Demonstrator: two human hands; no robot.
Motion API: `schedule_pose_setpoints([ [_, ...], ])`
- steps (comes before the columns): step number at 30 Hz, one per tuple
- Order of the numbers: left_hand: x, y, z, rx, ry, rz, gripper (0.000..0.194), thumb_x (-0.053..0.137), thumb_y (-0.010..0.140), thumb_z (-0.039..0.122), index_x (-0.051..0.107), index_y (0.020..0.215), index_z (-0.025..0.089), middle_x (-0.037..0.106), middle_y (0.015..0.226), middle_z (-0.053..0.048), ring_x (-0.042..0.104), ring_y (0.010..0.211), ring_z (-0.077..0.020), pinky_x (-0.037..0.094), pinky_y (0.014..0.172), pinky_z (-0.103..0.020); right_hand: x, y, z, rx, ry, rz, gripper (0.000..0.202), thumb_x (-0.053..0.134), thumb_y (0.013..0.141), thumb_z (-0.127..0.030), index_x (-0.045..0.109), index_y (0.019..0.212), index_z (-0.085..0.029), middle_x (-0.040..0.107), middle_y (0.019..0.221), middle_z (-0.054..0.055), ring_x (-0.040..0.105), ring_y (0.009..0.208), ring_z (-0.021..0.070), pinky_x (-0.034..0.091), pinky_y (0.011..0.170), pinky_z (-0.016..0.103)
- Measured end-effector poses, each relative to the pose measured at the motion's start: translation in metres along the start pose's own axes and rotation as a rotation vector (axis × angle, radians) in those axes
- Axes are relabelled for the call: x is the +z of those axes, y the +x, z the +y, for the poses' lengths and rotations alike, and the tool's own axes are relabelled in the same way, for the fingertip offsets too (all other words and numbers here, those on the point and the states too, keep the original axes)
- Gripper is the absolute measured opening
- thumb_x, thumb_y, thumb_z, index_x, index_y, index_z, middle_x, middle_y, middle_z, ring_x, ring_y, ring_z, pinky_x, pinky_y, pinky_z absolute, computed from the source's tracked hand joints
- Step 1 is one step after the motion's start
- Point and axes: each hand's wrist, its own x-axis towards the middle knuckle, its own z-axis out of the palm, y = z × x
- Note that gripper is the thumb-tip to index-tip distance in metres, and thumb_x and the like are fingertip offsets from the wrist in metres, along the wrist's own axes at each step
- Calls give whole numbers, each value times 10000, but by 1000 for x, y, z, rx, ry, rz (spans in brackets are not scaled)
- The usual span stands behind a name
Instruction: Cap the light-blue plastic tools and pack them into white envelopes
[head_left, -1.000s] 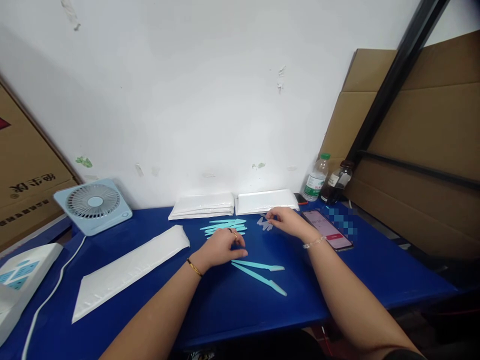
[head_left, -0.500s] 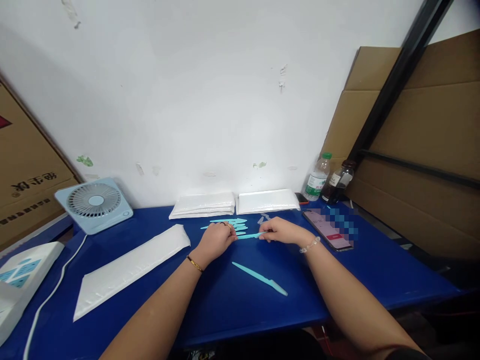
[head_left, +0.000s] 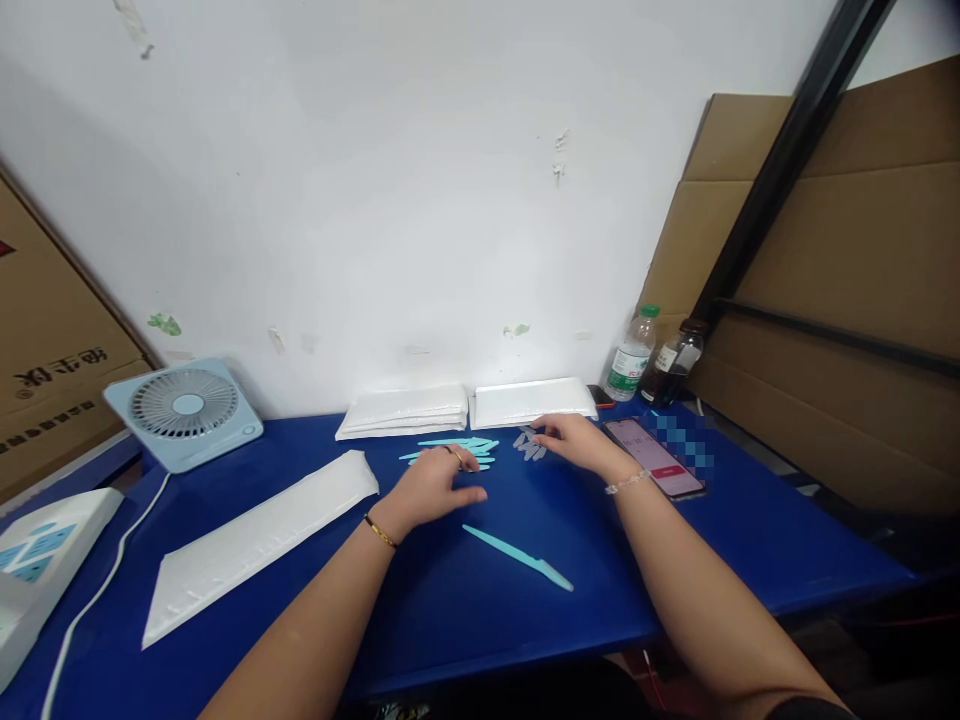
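Single head-worn view, forward and down over blue table (head_left: 750, 560), close range.

Your pile of teal razors (head_left: 454, 450) lies flat near the back of the blue worktop (head_left: 675, 560), the small clear caps (head_left: 529, 446) just beside it. One lone teal razor (head_left: 517, 556) rests diagonally nearer you.

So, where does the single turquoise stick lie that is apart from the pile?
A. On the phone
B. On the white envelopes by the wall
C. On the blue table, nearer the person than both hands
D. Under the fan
C: the single turquoise stick lies alone on the bare blue table, in front of the left hand and right hand, nearer the person.
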Motion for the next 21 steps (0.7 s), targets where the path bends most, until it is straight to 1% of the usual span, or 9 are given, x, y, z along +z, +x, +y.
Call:
schedule_pose_setpoints([
  [2, 6, -1, 13, 148, -70, -176, 383, 684, 713, 501, 636, 983, 235, 633, 959, -19, 578, 850, -177, 413, 718, -264, 0, 0, -3, -28, -1, -15, 263, 536, 834, -333, 688, 986, -181, 691, 791, 53, 581, 688, 166, 389, 612, 248],
  [3, 9, -1, 18, 194, -69, -233, 337, 697, 706, 481, 652, 932, 235, 634, 924, -15, 576, 826, -171, 406, 715, -262, -1, -1, -4, -38, -1, -18, 252, 530, 835, -323, 695, 961, -180, 688, 780, 52, 576, 677, 163, 387, 606, 249],
  [5, 14, -1, 24, 221, -29, -277, 213, 676, 745, 424, 660, 825, 228, 634, 865, -10, 570, 779, -159, 391, 705, -265, -3, -2, -8, -49, 24, -26, 253, 526, 837, -331, 702, 922, -172, 680, 762, 48, 566, 664, 156, 387, 601, 248],
  [8, 14, 1, 19, 124, 12, -242, 155, 572, 831, 355, 624, 802, 212, 631, 810, -10, 560, 720, -150, 376, 642, -259, -6, -5, -15, -63, 168, -130, 326, 490, 862, -402, 700, 862, -152, 667, 729, 44, 562, 650, 145, 400, 594, 241],
  [11, 8, 1, 8, -45, 7, -136, 186, 463, 882, 350, 576, 860, 203, 621, 780, -18, 554, 699, -159, 372, 602, -254, -6, -8, -25, -84, 314, -321, 402, 475, 866, -483, 692, 876, -144, 667, 738, 46, 569, 635, 138, 418, 581, 237],
  [13, 5, 2, 1, -107, -14, -75, 200, 432, 891, 358, 554, 871, 200, 617, 782, -20, 550, 697, -160, 372, 597, -253, -3, -9, -31, -118, 327, -392, 380, 514, 844, -487, 687, 887, -151, 669, 751, 41, 567, 623, 132, 417, 568, 233],
  [16, 2, 2, -4, -130, -52, -51, 187, 446, 880, 357, 542, 855, 199, 616, 776, -16, 540, 679, -153, 358, 576, -248, 2, -10, -37, -158, 296, -397, 319, 536, 835, -441, 678, 834, -154, 659, 718, 32, 549, 582, 120, 404, 544, 225],
  [18, 0, 2, -7, -142, -60, -44, 170, 458, 872, 347, 539, 842, 201, 614, 758, -8, 534, 659, -148, 345, 562, -247, 2, -9, -36, -167, 289, -376, 295, 524, 842, -407, 669, 799, -154, 649, 691, 27, 540, 570, 117, 402, 547, 223],
  [21, -5, 0, -16, -170, -38, 13, 171, 465, 863, 352, 543, 832, 203, 610, 733, -2, 534, 647, -146, 341, 563, -251, -2, -7, -23, -126, 259, -277, 270, 522, 835, -375, 671, 796, -154, 648, 683, 27, 545, 594, 129, 398, 563, 228],
])
